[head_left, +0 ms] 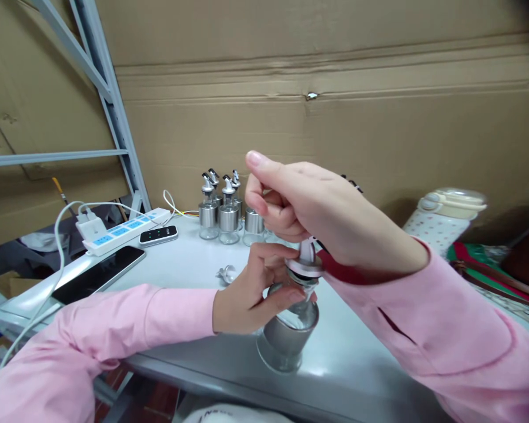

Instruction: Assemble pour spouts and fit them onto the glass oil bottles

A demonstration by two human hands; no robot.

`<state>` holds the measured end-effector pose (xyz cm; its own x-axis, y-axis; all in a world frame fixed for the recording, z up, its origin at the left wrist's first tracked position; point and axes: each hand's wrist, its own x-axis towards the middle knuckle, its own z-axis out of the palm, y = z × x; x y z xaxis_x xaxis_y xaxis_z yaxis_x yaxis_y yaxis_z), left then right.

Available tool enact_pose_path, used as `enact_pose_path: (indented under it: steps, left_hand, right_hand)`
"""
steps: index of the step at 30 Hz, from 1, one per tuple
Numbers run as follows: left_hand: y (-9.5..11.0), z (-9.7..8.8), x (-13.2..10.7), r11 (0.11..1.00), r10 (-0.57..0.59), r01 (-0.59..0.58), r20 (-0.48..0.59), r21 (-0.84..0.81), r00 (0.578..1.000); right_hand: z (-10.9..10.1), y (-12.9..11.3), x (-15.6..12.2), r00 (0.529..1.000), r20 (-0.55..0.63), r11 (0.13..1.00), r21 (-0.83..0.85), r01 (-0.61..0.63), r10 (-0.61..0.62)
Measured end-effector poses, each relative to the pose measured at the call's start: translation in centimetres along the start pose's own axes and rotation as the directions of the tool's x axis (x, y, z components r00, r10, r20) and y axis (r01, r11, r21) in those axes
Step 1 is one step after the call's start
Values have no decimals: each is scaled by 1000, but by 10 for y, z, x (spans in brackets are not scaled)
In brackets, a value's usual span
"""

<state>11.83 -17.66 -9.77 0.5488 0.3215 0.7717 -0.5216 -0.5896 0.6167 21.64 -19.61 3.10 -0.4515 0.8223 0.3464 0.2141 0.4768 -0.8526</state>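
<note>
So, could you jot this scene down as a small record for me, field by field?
Left grip: around the neck of a glass bottle with a metal sleeve
Right grip: curled, thumb out, over the bottle's spout; contact unclear
Table: bottle's base rests on it
Farther back: several similar bottles, partly hidden
Left side: phone, power strip
Right side: dotted flask

Smooth glass bottle (pixel 297 317), brushed metal band (pixel 287 343), matt cardboard wall (pixel 326 70)

Creased brown cardboard (pixel 317 129) — pierced by a small hole (pixel 311 96) — backs a grey counter (pixel 180 258). A metal frame (pixel 114 126) rises at left; reddish floor (pixel 158 399) shows below.
</note>
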Motion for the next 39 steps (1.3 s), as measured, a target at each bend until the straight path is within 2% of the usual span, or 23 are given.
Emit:
enact_pose_path:
  steps: [5, 9, 13, 20, 27, 30, 32, 34, 37, 39]
  left_hand:
    - [-2, 0, 0, 999, 44, -44, -12, 6, 999]
    - [-4, 1, -1, 993, 85, -83, -25, 84, 996]
    - [-5, 0, -2, 991, 77, -74, -19, 115, 997]
    - [-3, 0, -1, 995, 50, -50, -3, 90, 999]
    - [-4, 0, -2, 998, 23, -24, 25, 52, 999]
    - [-4, -3, 0, 998, 23, -26, 53, 64, 998]
    - [-2, -7, 3, 991, 12, -17, 38, 130, 999]
    - [0, -12, 7, 971, 9, -7, -6, 240, 1000]
    - [2, -24, 16, 930, 18, 15, -87, 368, 996]
    - [2, -35, 24, 922, 6, 54, -154, 384, 988]
  right_hand:
    - [4, 1, -6, 996, 6, 996, -10, 87, -87]
    - [8, 3, -9, 988, 44, 989, -12, 147, -146]
    - [9, 5, -10, 990, 89, 993, 43, 110, -114]
    - [5, 8, -18, 986, -4, 980, 112, 166, -167]
    - [5, 12, -17, 990, 19, 969, 207, 132, -139]
    - [4, 14, -16, 990, 26, 972, 193, 133, -140]
    - [0, 14, -14, 991, -25, 975, 172, 137, -135]
    - [-8, 13, -12, 972, -161, 966, 167, 199, -173]
    - [-28, 11, -12, 876, -403, 928, 142, 346, -265]
    - [-43, 12, -14, 807, -502, 913, 76, 400, -312]
